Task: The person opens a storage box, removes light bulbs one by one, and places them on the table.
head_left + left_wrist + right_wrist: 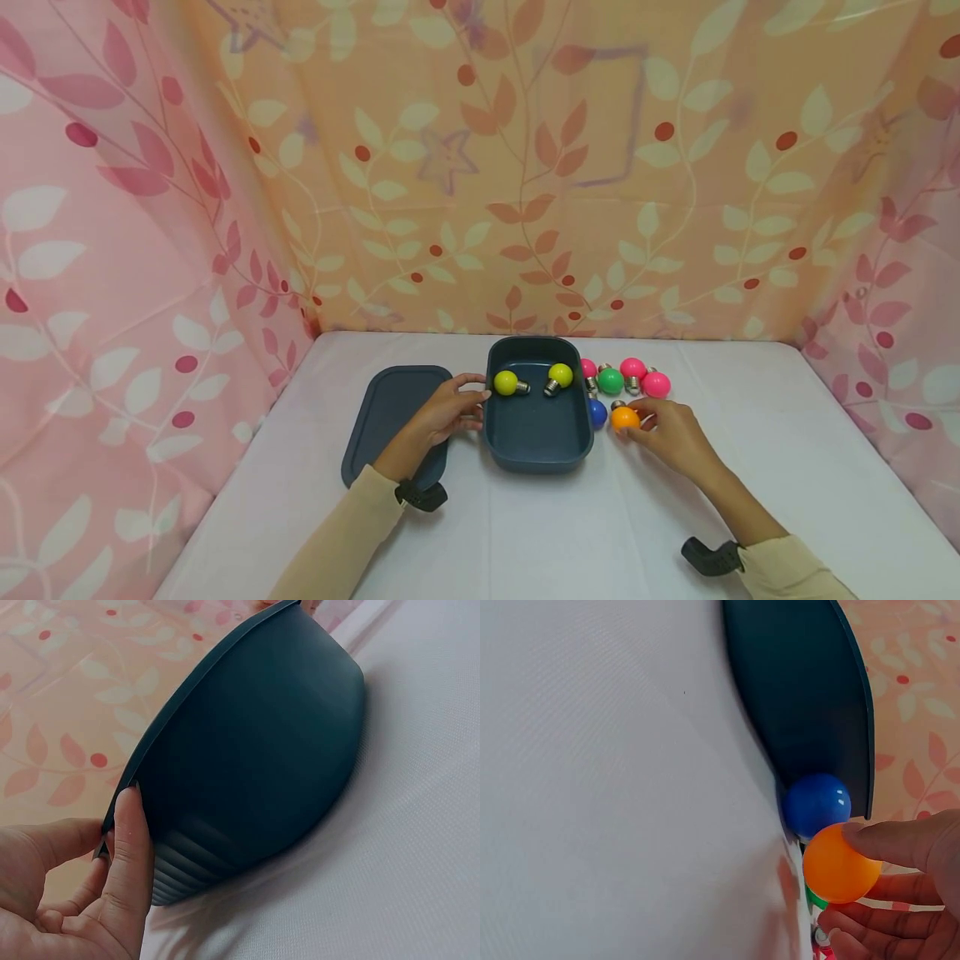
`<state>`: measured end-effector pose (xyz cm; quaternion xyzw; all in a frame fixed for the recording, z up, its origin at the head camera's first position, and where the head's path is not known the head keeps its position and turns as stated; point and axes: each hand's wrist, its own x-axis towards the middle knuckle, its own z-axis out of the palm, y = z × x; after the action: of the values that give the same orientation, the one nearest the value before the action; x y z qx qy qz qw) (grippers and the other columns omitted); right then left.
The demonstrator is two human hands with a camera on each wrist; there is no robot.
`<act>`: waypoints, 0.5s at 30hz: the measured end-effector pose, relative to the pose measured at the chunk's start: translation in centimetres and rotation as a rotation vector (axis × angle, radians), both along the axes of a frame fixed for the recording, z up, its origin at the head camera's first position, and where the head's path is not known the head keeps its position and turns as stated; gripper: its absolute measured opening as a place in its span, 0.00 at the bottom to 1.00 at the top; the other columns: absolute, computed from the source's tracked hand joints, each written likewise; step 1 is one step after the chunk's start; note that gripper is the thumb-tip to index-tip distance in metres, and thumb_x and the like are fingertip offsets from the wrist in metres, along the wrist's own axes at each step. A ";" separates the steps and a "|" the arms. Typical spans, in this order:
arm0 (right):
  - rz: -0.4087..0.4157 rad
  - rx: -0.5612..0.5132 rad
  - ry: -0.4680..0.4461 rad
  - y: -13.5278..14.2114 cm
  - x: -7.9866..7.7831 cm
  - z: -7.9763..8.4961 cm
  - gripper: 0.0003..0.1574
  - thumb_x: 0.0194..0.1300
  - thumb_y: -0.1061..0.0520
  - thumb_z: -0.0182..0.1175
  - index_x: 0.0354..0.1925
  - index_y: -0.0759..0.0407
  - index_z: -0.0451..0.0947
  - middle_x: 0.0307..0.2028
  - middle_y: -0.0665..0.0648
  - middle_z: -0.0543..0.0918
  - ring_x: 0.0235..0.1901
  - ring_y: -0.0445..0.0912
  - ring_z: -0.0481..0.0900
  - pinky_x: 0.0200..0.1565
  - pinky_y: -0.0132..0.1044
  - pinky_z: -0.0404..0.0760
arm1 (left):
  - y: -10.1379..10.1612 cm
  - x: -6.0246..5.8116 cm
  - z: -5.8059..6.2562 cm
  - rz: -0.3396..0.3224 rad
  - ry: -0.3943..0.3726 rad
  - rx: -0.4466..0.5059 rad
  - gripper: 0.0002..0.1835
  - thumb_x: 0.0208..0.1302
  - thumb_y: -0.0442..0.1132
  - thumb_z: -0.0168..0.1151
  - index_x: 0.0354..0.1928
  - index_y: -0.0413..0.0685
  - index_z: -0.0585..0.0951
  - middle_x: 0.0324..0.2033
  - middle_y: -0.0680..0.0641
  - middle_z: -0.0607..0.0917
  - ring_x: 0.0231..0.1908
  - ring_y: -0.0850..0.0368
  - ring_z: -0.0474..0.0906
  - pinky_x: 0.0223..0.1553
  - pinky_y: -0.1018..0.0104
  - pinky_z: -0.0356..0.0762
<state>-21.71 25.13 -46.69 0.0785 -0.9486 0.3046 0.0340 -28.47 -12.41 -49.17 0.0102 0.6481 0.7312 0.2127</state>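
Here, a smooth, round orange bulb [625, 418] in the right hand [673, 432].

The left hand [90, 919] grips a dark box [262, 742] standing on white cloth [416, 825].

Head view: lid [382, 417] partly hidden behind left hand [452, 406] and left arm [405, 450]. Leftmost pink bulb [589, 367] and blue bulb [599, 414] partly hidden by box [540, 457]. Orange bulb [624, 418] partly covered by right hand [671, 427]. Left sleeve [341, 537] and right sleeve [795, 571] cut off by bottom edge. Purple drawings on curtain [480, 267] blurred. Left wrist view: box's inside hidden; left hand cut off. Right wrist view: green bulb [817, 898] mostly hidden; orange bulb's base out of sight; box cut off at top, right hand at right.
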 end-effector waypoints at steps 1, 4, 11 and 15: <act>-0.003 -0.002 -0.006 0.0 -0.1 -0.1 0.27 0.57 0.57 0.75 0.53 0.69 0.82 0.37 0.59 0.85 0.33 0.48 0.79 0.32 0.35 0.83 | 0.0 0.0 0.0 -0.002 0.001 0.002 0.24 0.71 0.35 0.63 0.66 0.46 0.71 0.28 0.49 0.82 0.24 0.60 0.79 0.26 0.68 0.84; -0.010 -0.007 -0.018 0.1 -0.3 -0.3 0.28 0.57 0.57 0.75 0.53 0.69 0.82 0.36 0.58 0.85 0.33 0.48 0.78 0.32 0.36 0.84 | 0.0 0.0 0.0 -0.007 0.003 0.003 0.24 0.71 0.35 0.63 0.66 0.45 0.71 0.28 0.49 0.82 0.24 0.60 0.79 0.26 0.68 0.84; -0.027 -0.018 -0.038 0.0 -0.8 -0.8 0.27 0.57 0.58 0.75 0.53 0.68 0.83 0.37 0.59 0.85 0.33 0.48 0.79 0.33 0.38 0.86 | 0.0 -0.1 0.0 -0.004 0.007 -0.006 0.25 0.70 0.36 0.64 0.67 0.45 0.70 0.29 0.48 0.82 0.25 0.59 0.79 0.26 0.68 0.84; -0.026 -0.021 -0.026 0.0 -1.1 -1.0 0.27 0.57 0.57 0.76 0.52 0.68 0.83 0.37 0.59 0.86 0.33 0.48 0.79 0.33 0.38 0.86 | 0.0 -0.1 0.0 -0.004 0.001 -0.003 0.25 0.71 0.36 0.64 0.66 0.45 0.70 0.28 0.48 0.82 0.24 0.59 0.79 0.26 0.68 0.84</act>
<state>-22.77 25.10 -47.64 0.0617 -0.9467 0.3150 0.0266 -28.58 -12.42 -49.14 0.0115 0.6491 0.7300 0.2136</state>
